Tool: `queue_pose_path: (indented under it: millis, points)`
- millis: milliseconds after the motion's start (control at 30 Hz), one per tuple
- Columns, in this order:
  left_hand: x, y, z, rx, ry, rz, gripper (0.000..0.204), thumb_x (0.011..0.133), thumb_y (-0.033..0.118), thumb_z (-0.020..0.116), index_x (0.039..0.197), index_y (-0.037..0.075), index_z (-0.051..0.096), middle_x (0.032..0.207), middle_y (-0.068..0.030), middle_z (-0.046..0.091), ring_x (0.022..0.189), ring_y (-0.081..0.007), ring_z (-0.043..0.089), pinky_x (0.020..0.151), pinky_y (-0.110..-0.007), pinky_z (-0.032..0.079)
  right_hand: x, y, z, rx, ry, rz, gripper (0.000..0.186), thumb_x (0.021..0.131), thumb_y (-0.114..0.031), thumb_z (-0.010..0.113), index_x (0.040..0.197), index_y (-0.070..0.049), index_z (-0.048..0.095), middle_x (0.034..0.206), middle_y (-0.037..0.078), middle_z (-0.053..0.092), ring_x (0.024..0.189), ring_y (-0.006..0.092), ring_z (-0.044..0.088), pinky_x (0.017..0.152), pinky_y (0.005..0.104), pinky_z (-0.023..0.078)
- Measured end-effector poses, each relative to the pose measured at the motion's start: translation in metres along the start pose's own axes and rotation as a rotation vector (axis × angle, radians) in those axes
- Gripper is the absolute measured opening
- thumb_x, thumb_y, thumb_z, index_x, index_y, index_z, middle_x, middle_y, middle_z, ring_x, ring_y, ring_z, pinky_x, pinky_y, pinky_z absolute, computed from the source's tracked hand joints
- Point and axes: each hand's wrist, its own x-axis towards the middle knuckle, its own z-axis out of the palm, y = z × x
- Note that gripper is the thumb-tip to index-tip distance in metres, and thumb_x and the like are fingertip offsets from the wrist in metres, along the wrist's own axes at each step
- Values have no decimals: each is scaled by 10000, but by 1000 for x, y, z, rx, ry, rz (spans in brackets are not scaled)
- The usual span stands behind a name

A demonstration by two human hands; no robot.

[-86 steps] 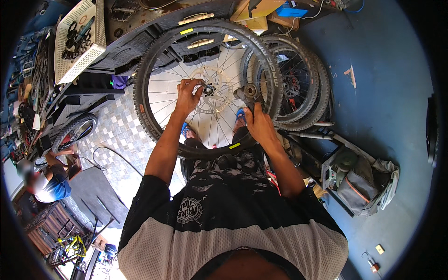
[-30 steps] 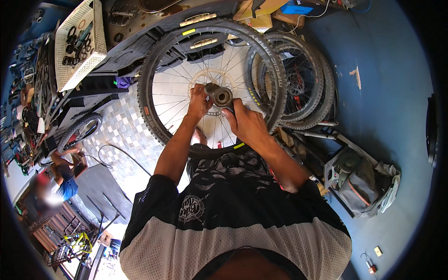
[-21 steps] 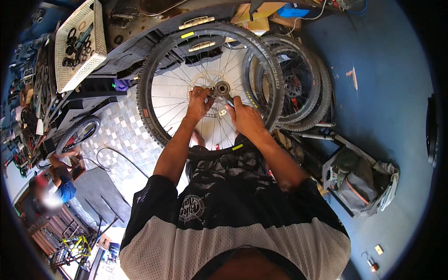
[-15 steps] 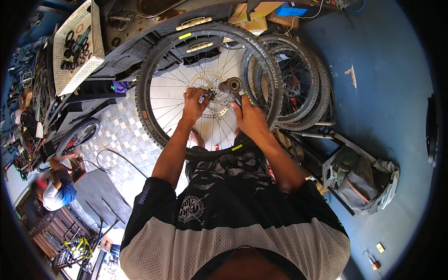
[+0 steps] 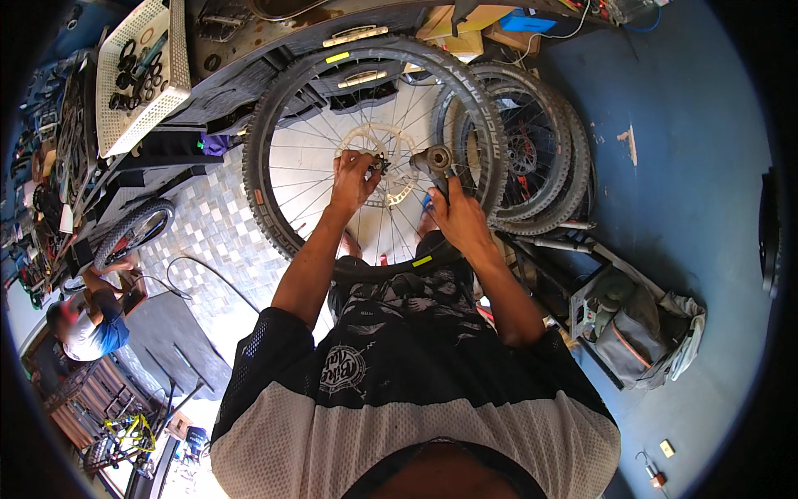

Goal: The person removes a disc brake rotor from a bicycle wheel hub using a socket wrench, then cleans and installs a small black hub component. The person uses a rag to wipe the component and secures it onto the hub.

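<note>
A bicycle wheel [image 5: 258,170] with a knobbly black tyre and a pale brake rotor [image 5: 391,195] lies horizontally in front of me at waist height. My left hand [image 5: 352,179] is at the hub [image 5: 380,165], fingers closed around something small that they largely hide. Just right of the hub, my right hand [image 5: 461,216] grips the dark handle of a heavy metal tool [image 5: 436,160], whose rounded head has a hole in it and faces up. My feet show through the spokes below.
Stacked wheels [image 5: 561,158] lean at right beside a grey bag [image 5: 623,333] and blue wall. A white perforated basket [image 5: 174,87] of black rings sits on the bench [image 5: 241,54]. A co-worker [image 5: 87,324] is at lower left near another wheel [image 5: 125,233] and a hose.
The tool passed over the hub about a second ago and has since moved back to the right with my right hand. My left hand has stayed at the hub, shifting slightly.
</note>
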Motion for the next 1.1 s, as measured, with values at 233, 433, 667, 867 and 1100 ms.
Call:
queue_pose_path:
  millis: [233,433,667,867,1100]
  points:
    - [-2,3,-2,5,41,3,274,760,92,769,1020,91,682,1092,-71,703,1150,-321,523,984,-475,374,-3,-8,-4,-24,-12,-8,372,1060,-374,526,1070,-9,460,632,234,661,661,487,681,646,579,529]
    - [-1,4,-2,49,25,-39,278,758,110,771,1020,89,682,1119,-65,687,1178,-323,501,987,-477,372,-2,-10,-5,-43,-16,-34,371,1054,-369,540,1071,-5,470,634,247,654,652,494,674,632,580,527]
    - [-2,1,0,25,-6,-92,261,769,118,767,1014,91,684,1108,-66,690,1170,-320,505,984,-469,375,2,-26,-9,-61,-17,-93,374,1041,-362,564,1071,1,477,653,269,649,650,495,670,600,589,515]
    - [-2,1,0,13,12,-94,246,772,118,764,1005,95,689,1078,-67,700,1164,-311,509,982,-463,377,-3,-52,-19,39,-46,-162,395,1042,-363,565,1122,19,504,724,273,678,714,482,688,653,553,541]
    - [-4,-2,-2,-6,33,-30,300,754,102,787,1041,100,698,1084,-69,702,1160,-315,519,987,-465,381,5,-44,20,-124,1,-312,375,1043,-366,560,1123,-7,485,715,241,679,668,451,690,644,560,540]
